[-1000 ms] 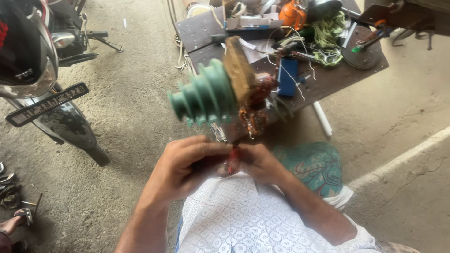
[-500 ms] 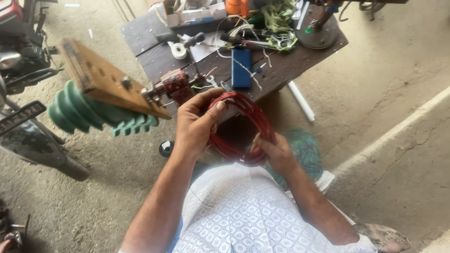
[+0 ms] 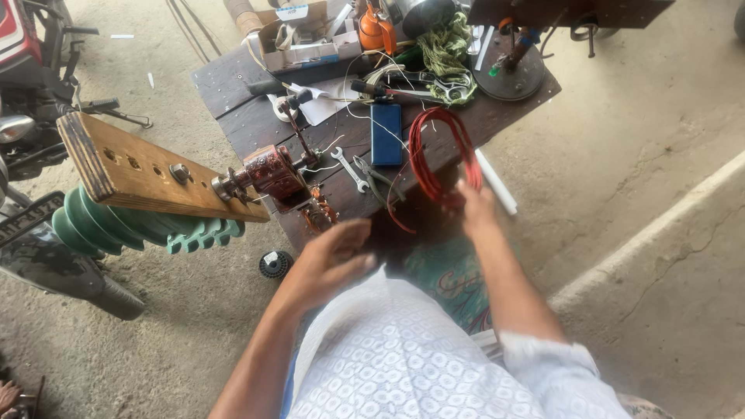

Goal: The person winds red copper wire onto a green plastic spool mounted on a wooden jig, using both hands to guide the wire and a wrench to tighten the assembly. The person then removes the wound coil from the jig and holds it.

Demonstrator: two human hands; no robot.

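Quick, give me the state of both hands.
Left hand: open, holding nothing.
Right hand: at the red wire coil; grip cannot be told.

Left hand [image 3: 335,252] hangs open, palm down; right hand [image 3: 475,208] reaches forward.

One head-worn camera looks steeply down, close over a cluttered workbench [image 3: 248,101].

glossy red wire coil [image 3: 436,155], rough wooden plank [image 3: 147,171]
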